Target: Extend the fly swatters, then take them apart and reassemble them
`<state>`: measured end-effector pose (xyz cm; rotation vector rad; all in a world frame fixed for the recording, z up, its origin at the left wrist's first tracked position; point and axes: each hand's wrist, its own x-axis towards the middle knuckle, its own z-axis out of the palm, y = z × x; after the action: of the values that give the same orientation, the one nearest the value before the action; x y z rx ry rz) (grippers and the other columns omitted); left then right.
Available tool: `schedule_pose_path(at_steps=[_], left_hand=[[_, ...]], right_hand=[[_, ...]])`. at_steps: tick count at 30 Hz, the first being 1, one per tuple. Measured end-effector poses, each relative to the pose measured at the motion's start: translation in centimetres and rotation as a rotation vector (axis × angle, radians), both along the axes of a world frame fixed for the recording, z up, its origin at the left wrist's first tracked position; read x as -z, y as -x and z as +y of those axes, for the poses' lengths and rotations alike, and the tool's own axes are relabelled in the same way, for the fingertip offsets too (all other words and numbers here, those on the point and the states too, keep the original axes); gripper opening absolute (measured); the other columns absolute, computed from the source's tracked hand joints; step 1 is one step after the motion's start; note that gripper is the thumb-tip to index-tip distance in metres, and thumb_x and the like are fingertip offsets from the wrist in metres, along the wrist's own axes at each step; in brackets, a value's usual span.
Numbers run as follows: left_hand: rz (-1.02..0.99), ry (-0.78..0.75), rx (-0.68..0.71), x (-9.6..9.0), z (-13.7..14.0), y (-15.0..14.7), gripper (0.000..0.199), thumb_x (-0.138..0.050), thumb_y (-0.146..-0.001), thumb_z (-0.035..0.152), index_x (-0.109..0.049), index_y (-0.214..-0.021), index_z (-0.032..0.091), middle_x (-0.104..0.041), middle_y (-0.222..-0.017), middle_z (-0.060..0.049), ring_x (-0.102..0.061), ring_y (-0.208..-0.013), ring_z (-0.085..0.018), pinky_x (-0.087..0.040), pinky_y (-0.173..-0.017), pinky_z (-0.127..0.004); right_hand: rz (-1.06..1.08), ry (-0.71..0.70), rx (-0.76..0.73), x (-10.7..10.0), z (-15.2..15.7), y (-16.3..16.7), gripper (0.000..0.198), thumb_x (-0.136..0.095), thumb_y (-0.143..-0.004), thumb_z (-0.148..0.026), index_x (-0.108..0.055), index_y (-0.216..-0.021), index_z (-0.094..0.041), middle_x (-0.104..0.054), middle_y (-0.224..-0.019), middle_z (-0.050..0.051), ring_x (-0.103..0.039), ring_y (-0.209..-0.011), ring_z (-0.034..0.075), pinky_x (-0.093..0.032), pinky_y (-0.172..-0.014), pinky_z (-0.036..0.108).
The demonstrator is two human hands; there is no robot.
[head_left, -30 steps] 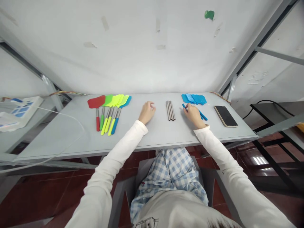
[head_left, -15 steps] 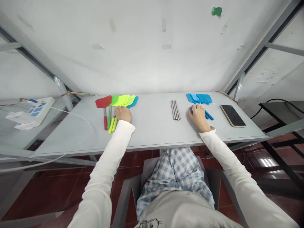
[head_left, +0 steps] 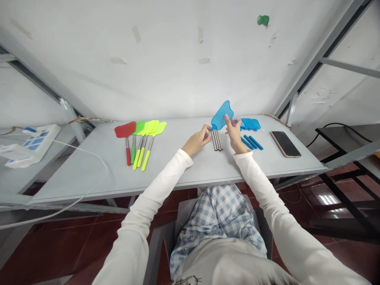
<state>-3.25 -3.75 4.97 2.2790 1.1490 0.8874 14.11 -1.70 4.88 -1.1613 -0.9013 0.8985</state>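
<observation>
White wall (head_left: 166, 59) stands behind a long grey table (head_left: 166, 146), where a few metal tubes (head_left: 217, 141) lie side by side, pointing toward the wall. Over their far ends is a blue fly swatter (head_left: 220, 117), lifted and tilted, its long axis running from the left hand (head_left: 197, 141) up and rightward to the blade. Just left of the tubes, that hand has its fingers closed around the swatter's lower part; a bit of thin shaft shows, while the grip end is hidden. Right of the tubes, the right hand (head_left: 234, 132) is the nearer one to the blade: its thumb overlaps the blade's right edge and its fingers are spread, but I cannot tell whether it pinches the blade or only touches it.

Right of the tubes lie blue sticks (head_left: 251, 142), with a pile of blue swatter heads (head_left: 252, 124) beyond them and a phone (head_left: 285, 144) farther right. Well left of the tubes, red, green and yellow swatters (head_left: 147, 127) are fanned out, blades toward the wall.
</observation>
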Motion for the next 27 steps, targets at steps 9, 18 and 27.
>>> schedule_pose_path(at_steps=[9,18,27], left_hand=[[-0.087,0.006,-0.134,-0.2,2.0,-1.1,0.026,-0.042,-0.092,0.032,-0.061,-0.083,0.018,-0.062,-0.070,0.001,-0.047,-0.059,-0.011,-0.035,-0.066,-0.023],[0.004,-0.075,-0.191,-0.1,0.8,0.8,0.028,-0.041,-0.092,0.033,-0.062,-0.080,0.019,-0.059,-0.064,0.001,-0.049,-0.058,-0.012,-0.035,-0.064,-0.024],[-0.113,0.092,-0.003,-3.7,3.2,-2.0,0.025,-0.045,-0.090,0.033,-0.059,-0.102,0.016,-0.069,-0.091,-0.005,-0.057,-0.069,-0.012,-0.044,-0.071,-0.025]], right_hand=[[0.173,-0.139,-0.251,0.0,2.1,-3.2,0.041,-0.084,-0.055,-0.038,-0.060,-0.084,-0.021,-0.067,-0.074,-0.003,-0.060,-0.059,0.010,-0.049,-0.052,0.022],[0.291,-0.182,-0.049,-1.6,3.3,-5.9,0.028,-0.081,-0.059,-0.030,-0.060,-0.075,-0.021,-0.064,-0.065,-0.006,-0.055,-0.052,0.007,-0.043,-0.048,0.019],[0.291,-0.268,0.075,-1.7,3.4,-3.1,0.035,-0.069,-0.071,-0.047,-0.054,-0.091,-0.022,-0.066,-0.082,-0.002,-0.061,-0.067,0.009,-0.047,-0.057,0.020]])
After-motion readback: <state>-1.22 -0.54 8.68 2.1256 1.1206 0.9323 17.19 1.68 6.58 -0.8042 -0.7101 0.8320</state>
